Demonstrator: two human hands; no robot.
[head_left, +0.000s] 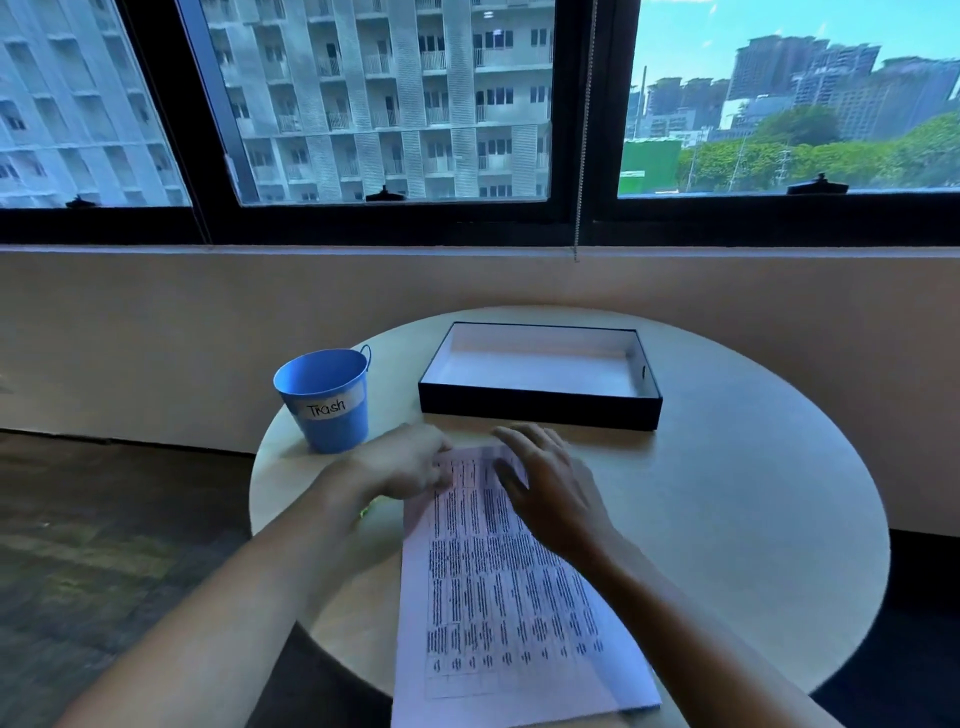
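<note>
**2 hands at the far end of a paper stack**

Nearest the person, a stack of printed white paper sheets (498, 613) lies flat on a round pale wooden table (753, 493). Its near end overhangs the table's edge and its far end points toward the window. At least 2 sheets show, because the lower right corner is fanned apart.

Both hands sit at the far end of the stack. The left hand (408, 462) is at the far left corner with its fingers curled down onto the sheet. Motion blur hides whether it pinches the edge or only presses on it. The right hand (550, 493) lies on the far right part of the page, released and gripping nothing, with its fingers spread and relaxed.

The paper is probably light, thin and floppy, easy to crease, and the sheets are likely to slide over one another. The best place to take hold would be a corner or the overhanging near edge, with the other palm holding the rest down.

Further off, a blue metal bucket labelled "Trash" (327, 400) stands upright just left of the hands. A shallow black cardboard box with a white inside (540, 408) lies just past the fingertips. Behind the table are a plain beige wall (156, 338) and a dark-framed window (395, 104).
</note>
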